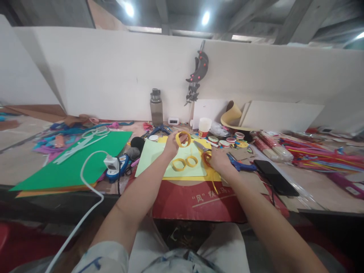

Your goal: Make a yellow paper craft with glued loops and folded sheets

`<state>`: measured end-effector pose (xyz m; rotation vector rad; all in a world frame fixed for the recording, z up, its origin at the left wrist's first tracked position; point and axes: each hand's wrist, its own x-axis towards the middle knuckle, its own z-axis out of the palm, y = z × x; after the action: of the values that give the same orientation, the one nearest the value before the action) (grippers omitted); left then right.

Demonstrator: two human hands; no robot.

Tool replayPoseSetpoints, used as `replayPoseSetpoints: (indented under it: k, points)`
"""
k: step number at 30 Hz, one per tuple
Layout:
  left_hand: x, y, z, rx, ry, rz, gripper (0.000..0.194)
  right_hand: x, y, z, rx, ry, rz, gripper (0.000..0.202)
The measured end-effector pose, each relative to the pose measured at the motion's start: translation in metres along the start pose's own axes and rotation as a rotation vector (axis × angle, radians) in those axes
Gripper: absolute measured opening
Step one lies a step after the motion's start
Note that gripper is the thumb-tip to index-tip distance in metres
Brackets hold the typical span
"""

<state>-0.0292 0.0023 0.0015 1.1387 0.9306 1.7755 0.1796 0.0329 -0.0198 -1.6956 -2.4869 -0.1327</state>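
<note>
We pinch the yellow ring between the fingers of our left hand over the pale green paper, while our right hand, fingers curled round the scissors, holds them rightward of the ring, pointing leftward toward it.

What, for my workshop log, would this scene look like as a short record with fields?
Left hand: holds a yellow ring, its opening toward the camera
Right hand: holds scissors, blades pointing leftward
On the pale green sheet: two yellow rings, side by side
Beneath that sheet: yellow paper
Left side: green sheet
Right side: black phone
Near the wall: grey bottle
On the wall: dark crescent ornament
</note>
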Motion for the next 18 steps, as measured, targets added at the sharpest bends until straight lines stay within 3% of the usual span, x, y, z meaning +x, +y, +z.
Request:
replayPoseSetpoints:
  k: [4,8,13,18]
  points:
    - [0.001,0.007,0.002,-0.128,-0.029,-0.06,0.034,0.003,0.006,-0.005,0.236,0.156,0.029,0.057]
    - [-0.004,0.013,0.007,-0.26,-0.114,-0.036,0.033,0.006,-0.006,-0.006,0.774,0.264,-0.049,0.047]
    - [-0.012,0.015,0.01,-0.267,-0.169,0.09,0.026,-0.003,-0.039,-0.015,1.555,0.117,-0.187,0.066]
    - [-0.017,0.017,0.014,-0.231,-0.163,0.111,0.019,-0.017,-0.051,-0.023,1.831,0.016,-0.245,0.065]
